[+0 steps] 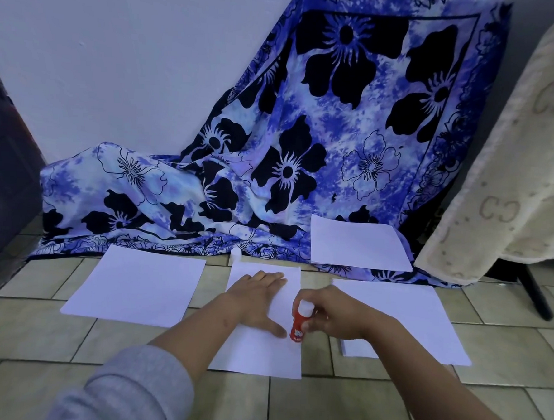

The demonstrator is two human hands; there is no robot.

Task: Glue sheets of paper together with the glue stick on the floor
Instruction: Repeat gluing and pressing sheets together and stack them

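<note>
On the tiled floor (pixel 289 405), at far left, a loose sheet (pixel 134 287) is laid flat. The middle sheet (pixel 257 351) is pressed down by the left hand (pixel 257 301), fingers straight. Just beside its thumb, the red glue stick (pixel 298 321) is gripped upright by the right hand (pixel 337 314), its lower end at that sheet's right edge.

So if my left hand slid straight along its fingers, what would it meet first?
Likely the blue floral cloth, just beyond the middle sheet; the left hand seems to pass right of the white cap.
</note>
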